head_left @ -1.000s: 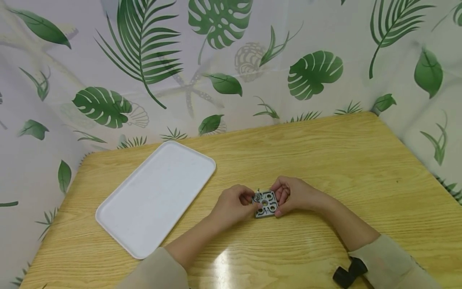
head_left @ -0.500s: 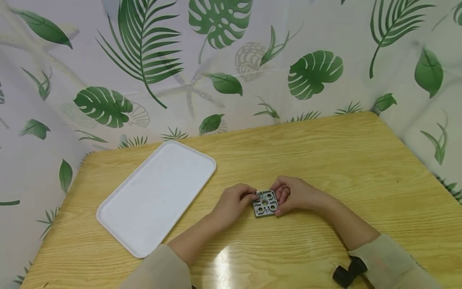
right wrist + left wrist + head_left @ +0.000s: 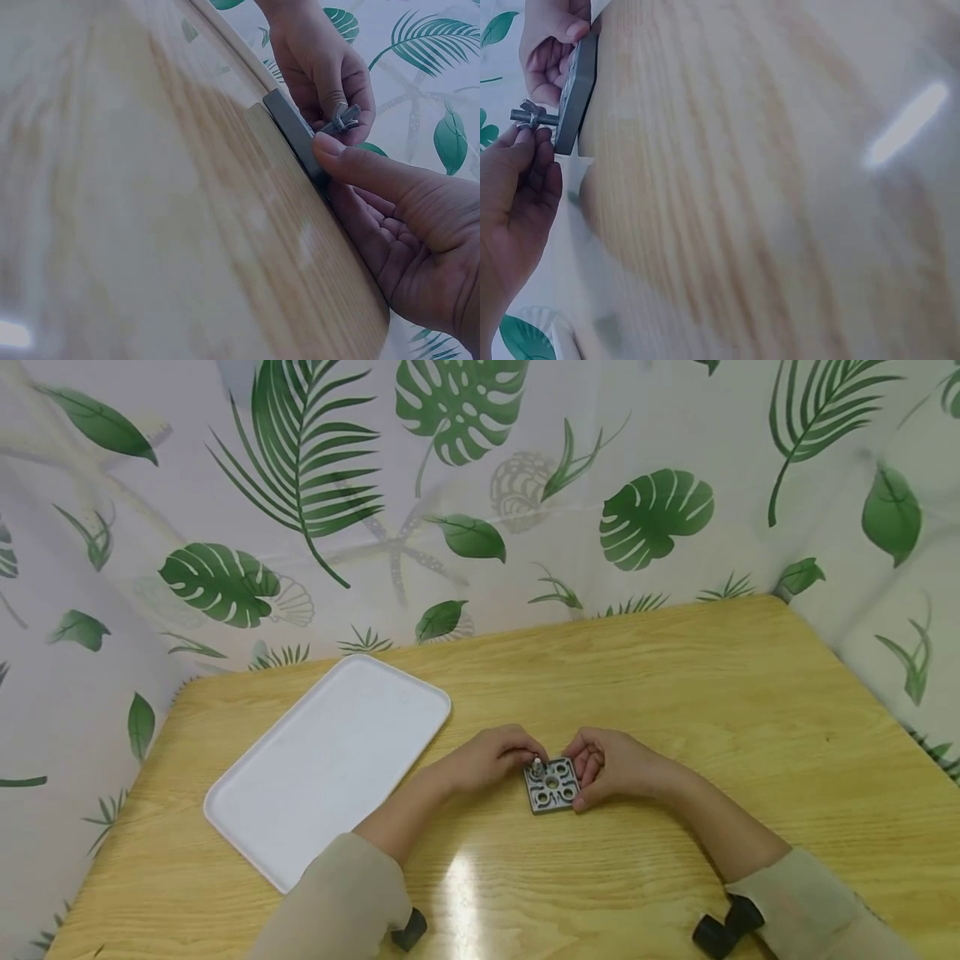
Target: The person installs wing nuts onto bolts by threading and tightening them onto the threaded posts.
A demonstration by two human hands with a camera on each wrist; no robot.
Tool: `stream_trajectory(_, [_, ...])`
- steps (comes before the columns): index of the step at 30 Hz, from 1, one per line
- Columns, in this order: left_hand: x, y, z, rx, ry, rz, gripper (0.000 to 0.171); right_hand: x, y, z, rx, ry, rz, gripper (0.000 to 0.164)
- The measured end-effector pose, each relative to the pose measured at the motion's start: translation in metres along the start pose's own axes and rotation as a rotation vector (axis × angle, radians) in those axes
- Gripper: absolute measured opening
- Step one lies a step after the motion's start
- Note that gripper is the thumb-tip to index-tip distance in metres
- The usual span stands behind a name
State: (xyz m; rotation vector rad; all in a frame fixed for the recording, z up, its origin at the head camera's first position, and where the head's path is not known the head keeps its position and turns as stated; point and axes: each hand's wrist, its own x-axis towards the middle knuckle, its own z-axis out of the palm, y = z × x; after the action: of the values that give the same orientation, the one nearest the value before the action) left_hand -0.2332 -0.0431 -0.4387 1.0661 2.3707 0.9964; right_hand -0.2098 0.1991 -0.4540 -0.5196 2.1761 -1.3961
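A square grey metal plate (image 3: 552, 797) with several round holes lies on the table. A threaded bolt (image 3: 549, 119) stands up from its far left corner, carrying a small wing nut (image 3: 532, 112). My left hand (image 3: 491, 760) reaches over from the left and pinches the wing nut between thumb and fingertips, as the left wrist view shows. At the plate's right edge, my right hand (image 3: 618, 768) grips the plate, its thumb (image 3: 330, 144) over the near corner and its other fingers curled at the side. The underside of the plate is hidden.
A white rectangular tray (image 3: 330, 760) lies on the wooden table (image 3: 675, 693) to the left, close to my left forearm. Black wrist-worn devices show at both sleeves, one by the right sleeve (image 3: 802, 893). Leaf-patterned cloth (image 3: 555, 543) hangs behind the table.
My left thumb has come off the plate's face. The left hand has shifted round to the far side of the bolt, its wrist turned. The right hand and plate stay put.
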Motion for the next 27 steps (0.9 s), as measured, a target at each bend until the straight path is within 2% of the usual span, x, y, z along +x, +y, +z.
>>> stream_trajectory(3, [0.005,-0.002,-0.001,-0.027,-0.043,0.012,0.023,0.0,0.001,0.001,0.009,-0.008,-0.011,0.063])
stream_trajectory(8, [0.006,-0.002,0.001,-0.066,-0.037,-0.003,0.023,0.0,0.001,0.001,0.022,-0.014,-0.026,0.062])
stream_trajectory(14, [0.002,-0.001,0.004,-0.051,0.08,-0.08,0.022,-0.001,0.002,0.001,0.011,-0.003,-0.015,0.063])
stream_trajectory(20, [-0.014,-0.001,0.009,-0.012,0.223,-0.169,0.019,-0.001,0.003,0.002,0.007,0.007,0.012,0.064])
stream_trajectory(27, [-0.031,0.018,0.023,-0.084,0.349,-0.276,0.021,0.0,0.001,0.001,0.001,0.017,0.009,0.063])
